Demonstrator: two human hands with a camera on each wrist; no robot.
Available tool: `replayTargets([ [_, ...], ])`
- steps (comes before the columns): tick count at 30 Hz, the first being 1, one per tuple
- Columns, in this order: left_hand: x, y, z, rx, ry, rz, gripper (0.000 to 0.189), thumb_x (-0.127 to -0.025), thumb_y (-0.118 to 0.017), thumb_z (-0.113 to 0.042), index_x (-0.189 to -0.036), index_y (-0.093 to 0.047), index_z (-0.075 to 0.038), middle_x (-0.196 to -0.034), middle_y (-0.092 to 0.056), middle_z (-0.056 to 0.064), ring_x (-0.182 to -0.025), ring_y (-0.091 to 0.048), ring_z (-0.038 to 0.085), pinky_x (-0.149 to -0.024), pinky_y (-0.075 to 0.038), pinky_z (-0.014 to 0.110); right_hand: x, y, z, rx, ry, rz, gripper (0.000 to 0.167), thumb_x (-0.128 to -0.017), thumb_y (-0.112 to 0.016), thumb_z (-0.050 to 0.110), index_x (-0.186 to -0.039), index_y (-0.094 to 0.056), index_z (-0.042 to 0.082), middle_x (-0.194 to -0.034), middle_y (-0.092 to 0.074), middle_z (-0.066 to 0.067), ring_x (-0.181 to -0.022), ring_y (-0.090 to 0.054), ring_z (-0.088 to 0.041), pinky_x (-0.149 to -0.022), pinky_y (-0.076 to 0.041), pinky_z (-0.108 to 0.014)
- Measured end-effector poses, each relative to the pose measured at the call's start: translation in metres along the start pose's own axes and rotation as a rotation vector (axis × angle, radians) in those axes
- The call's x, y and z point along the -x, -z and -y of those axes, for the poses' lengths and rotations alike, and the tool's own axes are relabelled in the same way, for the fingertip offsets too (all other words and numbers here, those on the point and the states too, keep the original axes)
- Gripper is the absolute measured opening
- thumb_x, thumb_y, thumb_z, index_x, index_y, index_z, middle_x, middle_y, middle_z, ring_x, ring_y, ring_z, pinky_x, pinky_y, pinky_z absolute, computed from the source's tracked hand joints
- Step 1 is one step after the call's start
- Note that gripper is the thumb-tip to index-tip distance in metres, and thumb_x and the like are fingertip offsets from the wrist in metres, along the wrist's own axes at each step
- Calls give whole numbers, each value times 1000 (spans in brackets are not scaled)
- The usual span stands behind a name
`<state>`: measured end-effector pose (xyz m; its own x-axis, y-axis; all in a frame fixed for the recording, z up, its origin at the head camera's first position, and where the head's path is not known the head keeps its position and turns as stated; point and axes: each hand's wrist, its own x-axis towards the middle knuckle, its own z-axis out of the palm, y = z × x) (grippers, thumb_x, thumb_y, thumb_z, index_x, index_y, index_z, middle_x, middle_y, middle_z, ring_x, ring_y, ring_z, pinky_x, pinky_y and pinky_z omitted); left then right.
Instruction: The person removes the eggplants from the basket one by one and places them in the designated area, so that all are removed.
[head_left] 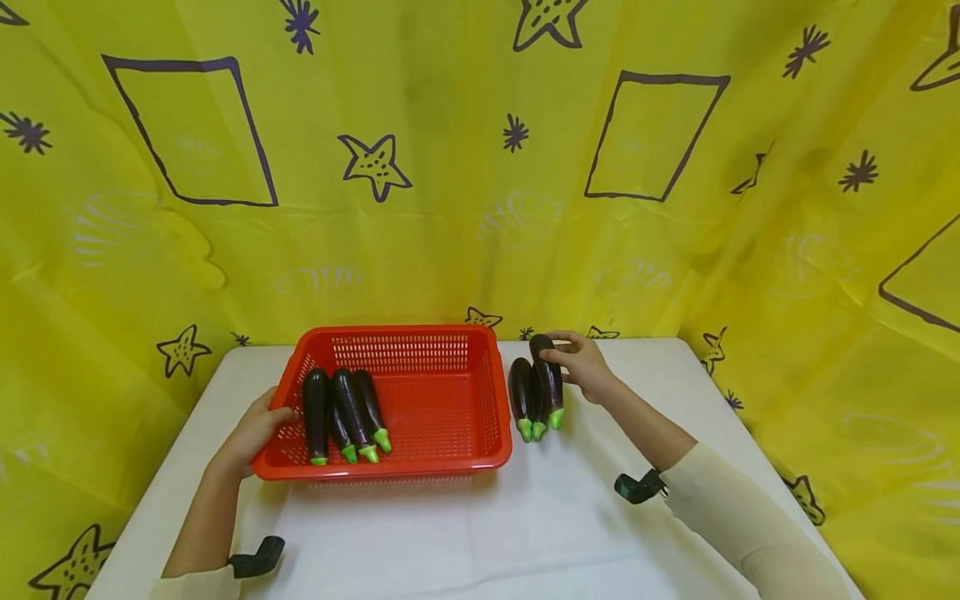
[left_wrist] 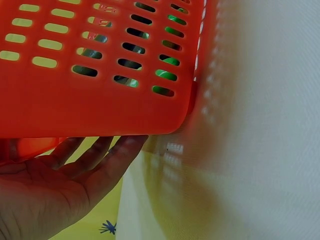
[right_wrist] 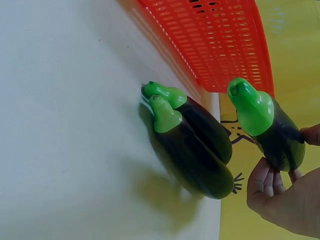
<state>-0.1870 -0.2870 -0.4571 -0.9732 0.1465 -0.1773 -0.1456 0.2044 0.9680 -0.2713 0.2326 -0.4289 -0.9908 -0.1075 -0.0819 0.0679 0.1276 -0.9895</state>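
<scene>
On the white desk, a red perforated basket holds four dark eggplants, grouped in its left part with their green stem ends toward the person. Left hand: grips the basket's left rim, thumb over it and fingers beneath. Right hand: pinches another eggplant between thumb and fingers, raised clear of the desk, green end toward the person. Two further eggplants lie side by side on the desk, just beside the basket's right wall. Background: yellow patterned curtain.
</scene>
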Motion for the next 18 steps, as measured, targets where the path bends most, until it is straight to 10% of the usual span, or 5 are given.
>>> replayTargets([
  [18,-1,0,2,-3,0,-8,55,-103,-43,-4,-151,-21,12,-142,-43,37,-104,-67,21,-86,-62,45,0,12,-15,11,-39,-70,55,-97,-69,5,-147,-49,-5,-131,-55,-25,-99,-70,-20,-75,-61,-25],
])
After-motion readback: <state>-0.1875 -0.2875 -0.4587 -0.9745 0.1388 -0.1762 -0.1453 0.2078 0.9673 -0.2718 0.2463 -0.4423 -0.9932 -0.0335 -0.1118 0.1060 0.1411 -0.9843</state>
